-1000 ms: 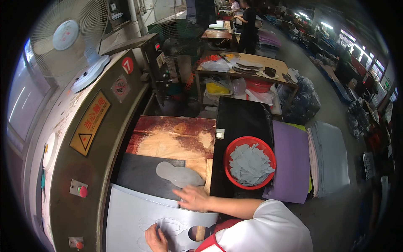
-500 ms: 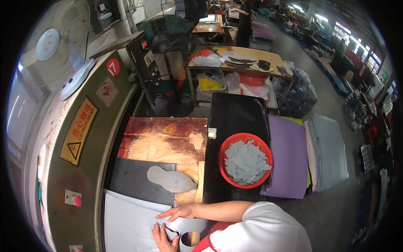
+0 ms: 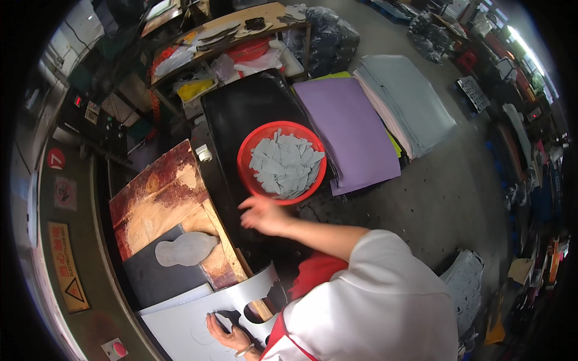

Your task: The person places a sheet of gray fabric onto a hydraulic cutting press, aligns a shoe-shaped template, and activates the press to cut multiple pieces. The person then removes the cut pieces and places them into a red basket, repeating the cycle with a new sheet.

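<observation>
Grey sheet (image 3: 180,319) lies under the flat left hand (image 3: 226,331); right hand (image 3: 262,215), fingers spread, hovers beside red basket (image 3: 247,157).

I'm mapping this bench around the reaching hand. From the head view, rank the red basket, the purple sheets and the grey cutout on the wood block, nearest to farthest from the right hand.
From the right hand:
1. Red basket, just beyond the fingertips.
2. Grey cutout, to its left on the wood block.
3. Purple sheets, past the basket, to the right.

Cut pieces (image 3: 284,163) in basin (image 3: 247,157), seemingly beside board (image 3: 158,204).
</observation>
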Action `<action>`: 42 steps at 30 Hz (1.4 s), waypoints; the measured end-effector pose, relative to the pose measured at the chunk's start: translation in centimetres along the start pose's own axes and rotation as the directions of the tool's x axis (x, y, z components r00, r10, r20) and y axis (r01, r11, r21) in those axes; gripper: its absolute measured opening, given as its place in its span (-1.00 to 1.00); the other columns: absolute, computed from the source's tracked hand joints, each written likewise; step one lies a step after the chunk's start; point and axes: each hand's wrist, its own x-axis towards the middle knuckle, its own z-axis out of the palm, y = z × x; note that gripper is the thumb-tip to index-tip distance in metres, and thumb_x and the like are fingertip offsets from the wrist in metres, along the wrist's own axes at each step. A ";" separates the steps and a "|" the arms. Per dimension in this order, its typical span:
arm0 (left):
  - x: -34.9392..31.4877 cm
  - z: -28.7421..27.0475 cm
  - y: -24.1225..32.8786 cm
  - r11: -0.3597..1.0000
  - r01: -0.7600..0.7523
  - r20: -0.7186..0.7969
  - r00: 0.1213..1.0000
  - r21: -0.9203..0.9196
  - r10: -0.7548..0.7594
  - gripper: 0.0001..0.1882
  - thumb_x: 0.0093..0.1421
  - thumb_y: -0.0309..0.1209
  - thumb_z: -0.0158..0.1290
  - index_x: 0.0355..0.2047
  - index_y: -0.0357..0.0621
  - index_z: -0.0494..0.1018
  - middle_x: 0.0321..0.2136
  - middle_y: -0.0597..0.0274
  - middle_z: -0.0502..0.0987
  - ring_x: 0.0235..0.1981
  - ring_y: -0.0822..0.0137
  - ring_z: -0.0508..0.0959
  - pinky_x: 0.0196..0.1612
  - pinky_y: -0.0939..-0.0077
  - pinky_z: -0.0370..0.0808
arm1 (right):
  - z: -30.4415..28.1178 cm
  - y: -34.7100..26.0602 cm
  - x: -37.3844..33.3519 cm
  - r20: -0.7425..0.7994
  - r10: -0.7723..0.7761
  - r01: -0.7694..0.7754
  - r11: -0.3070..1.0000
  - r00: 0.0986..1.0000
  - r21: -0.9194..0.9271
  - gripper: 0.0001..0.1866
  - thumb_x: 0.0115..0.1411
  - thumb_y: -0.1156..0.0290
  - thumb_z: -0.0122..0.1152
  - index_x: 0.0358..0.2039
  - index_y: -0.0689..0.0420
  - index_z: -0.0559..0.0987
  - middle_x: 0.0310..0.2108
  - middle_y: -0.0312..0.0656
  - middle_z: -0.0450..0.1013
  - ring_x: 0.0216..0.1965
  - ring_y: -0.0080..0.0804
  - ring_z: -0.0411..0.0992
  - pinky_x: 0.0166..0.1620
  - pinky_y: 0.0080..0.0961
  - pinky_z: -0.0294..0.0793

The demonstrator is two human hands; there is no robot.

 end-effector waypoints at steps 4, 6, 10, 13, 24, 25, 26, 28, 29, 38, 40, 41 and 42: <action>0.0 0.1 -0.6 0.998 -0.042 -0.002 0.999 0.046 0.043 -0.34 -0.29 -0.77 -0.08 -0.03 -0.30 0.38 0.05 -0.07 0.35 0.11 -0.05 0.32 0.19 0.16 0.18 | -19.2 -3.3 -3.9 -0.722 -0.137 -0.278 0.862 0.678 -0.425 -0.41 -0.03 0.58 0.19 0.09 0.10 0.33 -0.50 -0.14 0.46 -0.57 -0.40 0.43 -0.45 -0.47 0.49; 0.0 0.1 -0.5 0.996 -0.059 -0.001 0.998 0.067 0.060 -0.40 -0.15 -0.77 0.07 0.00 -0.24 0.37 0.05 -0.06 0.35 0.10 -0.02 0.33 0.16 0.20 0.24 | -26.8 -5.6 -7.9 -0.911 -0.126 -0.487 0.812 0.392 -0.321 -0.37 -0.02 0.53 0.12 0.15 0.08 0.32 -0.35 0.01 0.49 -0.39 -0.25 0.50 -0.35 -0.32 0.52; 0.3 0.0 0.2 0.997 -0.078 0.021 0.997 0.005 0.078 -0.36 -0.20 -0.73 0.08 0.01 -0.28 0.36 0.05 -0.10 0.35 0.10 -0.08 0.32 0.18 0.16 0.19 | -35.4 -10.6 -13.0 -0.964 -0.187 -0.505 0.823 0.190 -0.259 -0.27 -0.07 0.60 0.00 0.22 0.07 0.24 -0.29 0.05 0.44 -0.37 -0.20 0.37 -0.44 -0.37 0.38; 0.8 0.0 1.0 0.985 -0.170 0.004 0.985 -0.006 0.170 -0.40 -0.07 -0.45 0.13 0.04 -0.32 0.34 0.03 -0.20 0.35 0.07 -0.13 0.34 0.15 0.12 0.25 | -38.2 -13.6 -15.2 -0.961 -0.215 -0.530 0.803 0.172 -0.274 -0.21 -0.07 0.64 -0.10 0.28 0.02 0.16 -0.57 -0.08 0.39 -0.77 -0.42 0.19 -0.73 -0.43 0.13; 0.2 0.5 0.1 0.985 -0.080 -0.004 0.997 0.155 0.082 -0.35 -0.26 -0.70 0.04 -0.01 -0.31 0.35 0.02 -0.19 0.33 0.08 -0.18 0.30 0.18 0.06 0.18 | -27.1 -5.2 -16.3 -0.696 0.278 -0.606 0.745 0.662 -0.278 -0.47 -0.01 0.49 0.14 0.06 0.22 0.41 -0.40 -0.01 0.50 -0.55 -0.35 0.46 -0.52 -0.41 0.44; 0.2 0.4 -0.1 0.982 -0.107 0.004 0.994 0.153 0.108 -0.36 -0.26 -0.70 0.04 -0.02 -0.31 0.36 0.02 -0.19 0.33 0.08 -0.18 0.30 0.18 0.06 0.18 | -24.3 -4.3 -15.8 -0.607 0.226 -0.583 0.649 0.762 -0.489 -0.49 0.02 0.46 0.17 0.04 0.21 0.42 -0.43 -0.03 0.52 -0.50 -0.32 0.49 -0.42 -0.40 0.47; 0.2 0.5 -0.1 0.979 -0.076 0.011 0.997 0.190 0.076 -0.36 -0.26 -0.70 0.04 -0.02 -0.30 0.36 0.02 -0.18 0.33 0.09 -0.18 0.29 0.18 0.06 0.19 | -21.6 -3.7 -15.4 -0.472 0.043 -0.437 0.455 0.881 -0.776 -0.51 0.04 0.43 0.21 0.03 0.21 0.43 -0.46 -0.04 0.53 -0.45 -0.30 0.51 -0.32 -0.39 0.50; 0.1 0.4 -0.1 0.979 -0.092 0.013 0.996 0.181 0.092 -0.36 -0.26 -0.69 0.06 -0.03 -0.29 0.36 0.01 -0.16 0.35 0.08 -0.17 0.29 0.17 0.06 0.19 | -16.3 -3.4 -14.1 -0.421 0.133 -0.427 0.504 0.897 -0.751 -0.60 0.04 0.34 0.13 -0.07 0.14 0.52 -0.16 0.07 0.49 -0.09 -0.05 0.46 -0.02 -0.26 0.43; 0.1 0.4 0.0 0.971 -0.135 -0.023 0.990 0.199 0.142 -0.41 -0.24 -0.71 0.06 -0.07 -0.29 0.36 -0.02 -0.14 0.38 0.04 -0.16 0.33 0.15 0.09 0.22 | -13.6 -3.5 -13.0 -0.350 0.086 -0.348 0.471 0.933 -0.811 -0.65 0.05 0.31 0.13 -0.11 0.06 0.54 -0.28 0.06 0.51 -0.19 -0.04 0.49 -0.11 -0.22 0.47; 0.6 -1.4 0.3 0.850 0.049 -0.340 0.903 -0.525 -0.262 -0.78 0.22 -0.57 -0.06 -0.14 -0.39 0.47 -0.24 0.09 0.55 -0.20 0.30 0.52 -0.07 0.45 0.46 | 6.7 -3.9 -11.6 0.315 -0.061 0.244 0.774 0.947 -0.584 -0.80 0.07 0.39 0.16 -0.26 0.11 0.57 -0.51 -0.05 0.52 -0.49 -0.21 0.54 -0.41 -0.38 0.51; 1.6 -4.2 -0.7 0.791 0.235 -0.494 0.672 -0.565 -0.552 -0.63 0.25 -0.26 0.02 -0.20 -0.42 0.46 -0.26 0.05 0.54 -0.26 0.31 0.52 -0.16 0.45 0.48 | 8.9 -3.5 -12.4 0.484 -0.152 0.439 0.700 0.862 -0.563 -0.79 0.08 0.39 0.18 -0.24 0.10 0.58 -0.53 -0.12 0.53 -0.53 -0.27 0.51 -0.42 -0.41 0.49; 2.1 -6.1 -1.4 0.721 0.223 -0.514 0.567 -0.656 -0.644 -0.54 0.25 -0.16 0.03 -0.20 -0.45 0.44 -0.25 -0.02 0.53 -0.27 0.26 0.53 -0.19 0.42 0.49 | 9.7 -3.4 -12.7 0.523 -0.066 0.403 0.722 0.850 -0.563 -0.78 0.08 0.39 0.18 -0.24 0.13 0.57 -0.50 -0.09 0.53 -0.50 -0.24 0.51 -0.39 -0.39 0.49; 2.4 -8.3 -2.1 0.730 0.192 -0.584 0.483 -0.656 -0.652 -0.52 0.25 -0.15 0.02 -0.18 -0.48 0.42 -0.25 -0.03 0.53 -0.27 0.24 0.53 -0.20 0.40 0.49 | 10.3 -3.3 -12.9 0.555 -0.017 0.375 0.755 0.832 -0.539 -0.77 0.07 0.39 0.18 -0.24 0.15 0.57 -0.47 -0.06 0.53 -0.46 -0.21 0.51 -0.36 -0.37 0.49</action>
